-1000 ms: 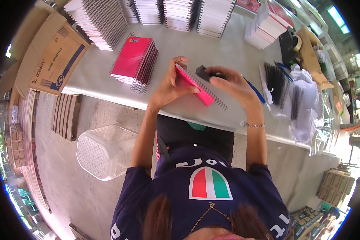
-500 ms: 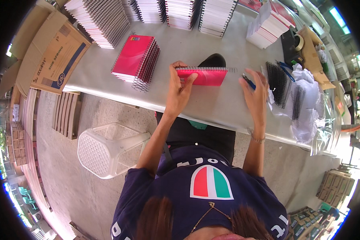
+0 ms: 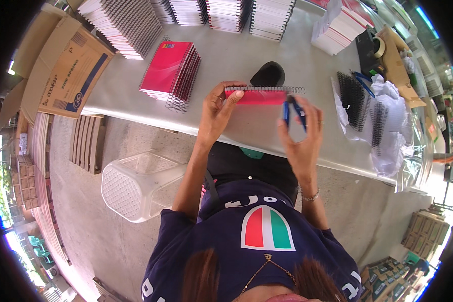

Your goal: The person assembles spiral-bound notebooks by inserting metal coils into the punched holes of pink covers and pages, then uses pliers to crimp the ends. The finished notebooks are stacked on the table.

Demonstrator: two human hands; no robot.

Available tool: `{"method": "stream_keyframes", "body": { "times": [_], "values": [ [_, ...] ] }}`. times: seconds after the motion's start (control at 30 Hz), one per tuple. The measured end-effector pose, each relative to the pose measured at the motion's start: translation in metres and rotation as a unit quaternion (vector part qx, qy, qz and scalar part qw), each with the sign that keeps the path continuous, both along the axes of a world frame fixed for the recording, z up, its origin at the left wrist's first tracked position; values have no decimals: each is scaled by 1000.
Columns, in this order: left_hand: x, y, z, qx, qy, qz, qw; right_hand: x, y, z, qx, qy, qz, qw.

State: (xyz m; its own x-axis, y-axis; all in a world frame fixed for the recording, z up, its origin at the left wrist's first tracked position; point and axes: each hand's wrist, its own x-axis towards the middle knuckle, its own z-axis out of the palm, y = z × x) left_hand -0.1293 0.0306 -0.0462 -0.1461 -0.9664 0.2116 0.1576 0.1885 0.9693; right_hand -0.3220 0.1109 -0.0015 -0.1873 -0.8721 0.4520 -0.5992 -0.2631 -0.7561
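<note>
My left hand (image 3: 220,108) grips the left end of a red notebook (image 3: 261,97), thumb on its front face and fingers behind. The notebook stands on edge, its spine upward, with a dark wire coil (image 3: 296,90) running along it and sticking out past the right end. In my right hand (image 3: 303,131) are blue-handled pliers (image 3: 287,113). Their jaws are at the notebook's right end, just under the coil; whether they touch the wire I cannot tell. Behind the notebook a black rounded object (image 3: 268,74) lies on the table.
A stack of red spiral notebooks (image 3: 168,70) sits to the left on the grey table (image 3: 221,60). Taller notebook stacks (image 3: 272,17) line the back. Loose black coils (image 3: 352,100), another blue-handled tool (image 3: 363,84) and crumpled white plastic (image 3: 390,126) lie right. A white stool (image 3: 123,189) stands left.
My right hand has swung left with the pliers, from the open table to the notebook's right end. My left hand has shifted slightly left, and the notebook has tipped more upright.
</note>
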Motion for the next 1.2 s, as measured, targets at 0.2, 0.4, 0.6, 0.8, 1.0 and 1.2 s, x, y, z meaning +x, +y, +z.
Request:
{"method": "stream_keyframes", "body": {
  "times": [0.2,0.4,0.6,0.8,1.0,1.2],
  "values": [
    [1,2,15,-25,8,-33,999,41,-2,-8,-17,8,97,995],
    [9,0,10,-11,-53,-37,998,52,-6,-22,-44,41,90,994],
    [8,6,11,-34,-145,32,988,55,-5,-21,-24,56,87,994],
    [3,11,14,-72,-167,78,980,58,-4,-24,-55,53,75,994],
    [1,14,13,-77,-190,103,973,59,-3,-23,-63,56,73,994],
    [-5,22,12,-129,-257,168,943,47,0,-10,287,-424,243,824]
  ]
}}
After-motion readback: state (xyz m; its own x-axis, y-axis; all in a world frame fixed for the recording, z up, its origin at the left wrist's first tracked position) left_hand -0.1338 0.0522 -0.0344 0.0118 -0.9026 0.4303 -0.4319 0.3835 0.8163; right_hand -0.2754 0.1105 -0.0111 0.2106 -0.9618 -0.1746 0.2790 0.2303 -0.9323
